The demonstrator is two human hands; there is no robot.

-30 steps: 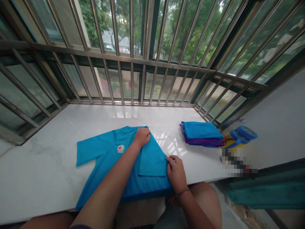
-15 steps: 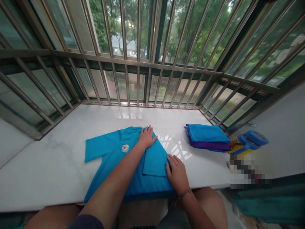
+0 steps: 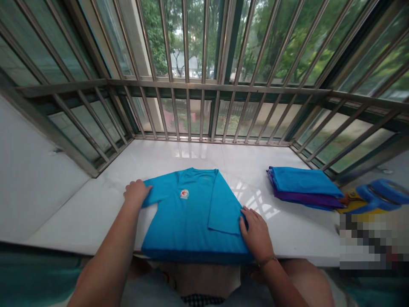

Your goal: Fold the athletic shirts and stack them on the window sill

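Note:
A bright blue T-shirt [image 3: 188, 213] with a small white and red badge lies on the white stone sill [image 3: 96, 204], its lower part hanging over the front edge. Its right side is folded in over the body. My left hand [image 3: 136, 191] grips the end of the left sleeve, fingers curled around the cloth. My right hand [image 3: 255, 228] rests on the folded right edge near the sill's front, fingers stretched out over the fabric.
A stack of folded blue and purple clothes [image 3: 303, 187] lies at the right of the sill. A blue and yellow object [image 3: 373, 198] sits further right. Metal window bars [image 3: 204, 85] enclose the sill on three sides.
My left hand left the shirt's collar area and moved left to take hold of the left sleeve. The right hand stayed on the folded right edge. The view shifted left.

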